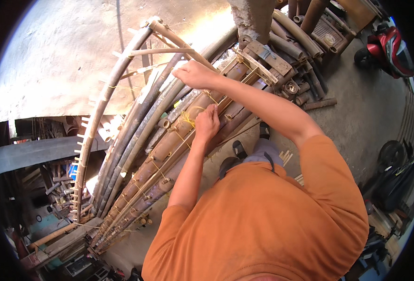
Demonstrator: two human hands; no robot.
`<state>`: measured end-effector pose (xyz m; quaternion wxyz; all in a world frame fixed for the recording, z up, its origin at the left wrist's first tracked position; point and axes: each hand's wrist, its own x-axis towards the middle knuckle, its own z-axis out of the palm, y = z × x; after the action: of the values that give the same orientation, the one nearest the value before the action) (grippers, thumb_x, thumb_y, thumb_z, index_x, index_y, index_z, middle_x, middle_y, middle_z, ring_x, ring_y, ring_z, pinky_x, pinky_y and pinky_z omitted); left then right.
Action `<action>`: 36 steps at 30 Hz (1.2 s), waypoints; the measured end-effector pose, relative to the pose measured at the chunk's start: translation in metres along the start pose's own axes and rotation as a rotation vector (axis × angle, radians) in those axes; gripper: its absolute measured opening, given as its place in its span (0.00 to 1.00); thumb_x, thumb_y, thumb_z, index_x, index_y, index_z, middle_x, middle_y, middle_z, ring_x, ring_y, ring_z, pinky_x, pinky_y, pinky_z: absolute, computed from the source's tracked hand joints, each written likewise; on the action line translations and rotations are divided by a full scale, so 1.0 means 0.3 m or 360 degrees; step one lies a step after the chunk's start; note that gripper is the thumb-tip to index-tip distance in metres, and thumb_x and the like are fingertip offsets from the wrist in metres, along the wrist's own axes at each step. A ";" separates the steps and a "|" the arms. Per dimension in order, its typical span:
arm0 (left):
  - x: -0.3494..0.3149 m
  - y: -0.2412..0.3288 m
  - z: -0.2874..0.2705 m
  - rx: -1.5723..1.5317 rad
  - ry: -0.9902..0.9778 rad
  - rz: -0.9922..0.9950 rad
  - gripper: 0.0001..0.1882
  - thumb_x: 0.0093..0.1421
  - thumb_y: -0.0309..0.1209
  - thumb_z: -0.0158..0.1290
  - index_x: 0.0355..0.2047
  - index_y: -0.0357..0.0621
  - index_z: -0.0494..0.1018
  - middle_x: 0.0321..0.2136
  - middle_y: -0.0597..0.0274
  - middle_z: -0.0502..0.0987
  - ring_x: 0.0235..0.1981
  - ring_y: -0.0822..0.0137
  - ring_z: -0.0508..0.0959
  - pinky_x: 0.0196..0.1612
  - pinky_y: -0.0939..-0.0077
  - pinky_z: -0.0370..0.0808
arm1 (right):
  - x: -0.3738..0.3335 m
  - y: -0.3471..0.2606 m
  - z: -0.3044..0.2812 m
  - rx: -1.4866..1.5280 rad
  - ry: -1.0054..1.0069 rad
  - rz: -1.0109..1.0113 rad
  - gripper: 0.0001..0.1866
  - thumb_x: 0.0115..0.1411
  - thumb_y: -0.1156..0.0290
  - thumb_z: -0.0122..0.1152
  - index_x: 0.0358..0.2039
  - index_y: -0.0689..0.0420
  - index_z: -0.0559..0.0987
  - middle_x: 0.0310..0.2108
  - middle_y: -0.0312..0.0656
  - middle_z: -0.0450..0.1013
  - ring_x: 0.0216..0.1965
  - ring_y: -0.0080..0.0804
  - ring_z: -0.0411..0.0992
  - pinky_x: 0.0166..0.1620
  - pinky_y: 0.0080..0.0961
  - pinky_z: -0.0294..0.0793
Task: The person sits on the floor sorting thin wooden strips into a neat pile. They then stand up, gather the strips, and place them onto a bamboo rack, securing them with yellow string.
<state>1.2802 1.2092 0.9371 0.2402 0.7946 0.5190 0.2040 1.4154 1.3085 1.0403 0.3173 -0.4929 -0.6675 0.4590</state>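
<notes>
Large brown bamboo tubes [173, 141] lie side by side, slanting from the lower left to the upper right, with cord lashings and small pegs along them. A loose loop of yellow cord [186, 119] rests on the upper tube. My left hand [208, 122] is closed over the tubes, its fingertips pinching at the end of that loop. Higher and farther out, my right hand [194, 75] is held above the tubes as a fist. Whatever lies inside the right fist is hidden.
Behind the tubes stands a curved bamboo frame [93, 122] with short pegs, beside several long bamboo poles [139, 119]. Cut bamboo pieces [305, 37] are piled around a concrete post [252, 21]. A red motorbike [394, 54] stands at the far right.
</notes>
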 end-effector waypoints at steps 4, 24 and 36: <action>0.002 -0.035 0.017 -0.0016 0.0017 -0.0134 0.14 0.70 0.39 0.43 0.38 0.45 0.76 0.25 0.41 0.78 0.29 0.37 0.78 0.32 0.44 0.74 | -0.435 -0.084 -0.041 0.0133 -0.1109 -0.0349 0.25 0.68 0.58 0.47 0.18 0.61 0.71 0.16 0.47 0.69 0.20 0.37 0.64 0.29 0.37 0.66; 0.563 -0.138 -0.056 0.0865 -0.0480 -0.0409 0.15 0.62 0.37 0.51 0.34 0.36 0.80 0.39 0.38 0.80 0.42 0.41 0.81 0.44 0.50 0.77 | -1.710 1.121 -0.110 0.0280 0.1471 0.2075 0.17 0.70 0.64 0.47 0.27 0.60 0.77 0.25 0.41 0.75 0.26 0.38 0.72 0.53 0.43 0.71; 0.381 0.338 0.283 0.0215 -0.0162 -0.0019 0.10 0.62 0.30 0.51 0.42 0.45 0.77 0.32 0.46 0.81 0.36 0.41 0.80 0.46 0.47 0.67 | -0.741 0.806 -0.106 0.2420 0.0941 0.0831 0.23 0.67 0.57 0.51 0.56 0.59 0.68 0.51 0.51 0.70 0.47 0.34 0.73 0.49 0.31 0.75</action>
<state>1.4456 1.2651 0.9378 0.2134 0.8151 0.5235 0.1265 1.6015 1.1296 0.8350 0.6069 -0.3837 0.0668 0.6928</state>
